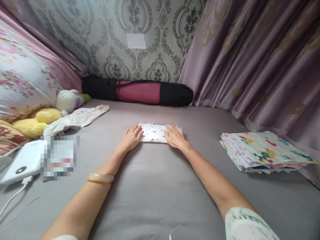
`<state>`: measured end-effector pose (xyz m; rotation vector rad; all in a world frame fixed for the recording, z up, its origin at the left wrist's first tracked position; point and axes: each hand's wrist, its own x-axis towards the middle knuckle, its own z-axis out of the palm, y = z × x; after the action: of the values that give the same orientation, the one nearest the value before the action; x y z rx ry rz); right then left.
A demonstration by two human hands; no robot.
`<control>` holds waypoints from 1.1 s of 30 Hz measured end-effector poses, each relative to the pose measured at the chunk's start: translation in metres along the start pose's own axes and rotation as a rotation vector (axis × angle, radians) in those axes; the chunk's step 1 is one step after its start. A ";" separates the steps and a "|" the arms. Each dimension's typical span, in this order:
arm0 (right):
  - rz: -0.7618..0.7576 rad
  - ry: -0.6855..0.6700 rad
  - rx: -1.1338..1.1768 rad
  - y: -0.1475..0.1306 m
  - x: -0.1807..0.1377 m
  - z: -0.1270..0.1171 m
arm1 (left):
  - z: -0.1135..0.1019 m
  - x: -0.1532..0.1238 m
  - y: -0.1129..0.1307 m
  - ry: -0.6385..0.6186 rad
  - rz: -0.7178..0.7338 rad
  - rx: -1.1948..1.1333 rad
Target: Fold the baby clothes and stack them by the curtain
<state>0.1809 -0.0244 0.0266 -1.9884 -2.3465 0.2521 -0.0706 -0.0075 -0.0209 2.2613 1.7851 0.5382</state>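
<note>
A small folded white cloth (pixel 153 133) with a scattered print lies flat on the grey bed sheet (pixel 155 186). It may be a garment, but its kind is not plain. My left hand (pixel 133 136) rests palm down over its left end, fingers stretched out. Over the right end lies my right hand (pixel 175 135), flat with the fingers slightly spread. Neither hand grips the cloth; both press on it from above. The parts of the cloth under my fingers are hidden.
At right sits a stack of folded printed cloths (pixel 265 151). A loose pale garment (pixel 77 120) lies at left near plush toys (pixel 46 118) and a white power bank (pixel 25 163) with a cable. A black and red long bag (pixel 137 91) runs along the wall.
</note>
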 end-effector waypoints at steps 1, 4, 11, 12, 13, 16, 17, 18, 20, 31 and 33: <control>-0.010 0.021 0.018 -0.006 0.002 -0.001 | 0.002 0.000 -0.002 0.038 0.010 -0.012; -0.064 0.033 0.065 -0.021 0.006 0.004 | 0.007 0.001 -0.007 0.134 0.031 -0.031; -0.069 -0.018 0.082 -0.027 0.006 0.018 | 0.008 0.002 -0.010 0.134 0.045 -0.007; -0.068 -0.027 0.080 -0.026 0.006 0.017 | 0.008 0.002 -0.009 0.133 0.046 -0.005; -0.066 -0.037 0.080 -0.027 0.007 0.015 | 0.008 0.002 -0.009 0.133 0.048 -0.004; -0.052 -0.041 0.105 -0.033 0.009 0.007 | 0.007 0.002 -0.009 0.131 0.053 -0.006; -0.052 -0.031 0.115 -0.037 0.010 0.005 | 0.007 0.002 -0.009 0.131 0.055 -0.005; -0.057 -0.017 0.123 -0.041 0.011 0.004 | 0.007 0.002 -0.009 0.131 0.056 -0.004; -0.084 0.008 0.137 -0.050 0.013 0.003 | 0.007 0.003 -0.010 0.138 0.055 -0.005; -0.119 -0.011 0.116 -0.061 0.018 0.017 | 0.010 0.004 -0.013 0.167 0.047 -0.030; -0.117 -0.016 0.108 -0.064 0.019 0.013 | 0.009 0.004 -0.012 0.178 0.049 -0.046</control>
<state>0.1137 -0.0169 0.0227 -1.8006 -2.3930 0.3814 -0.0769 -0.0006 -0.0332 2.2951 1.7795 0.8050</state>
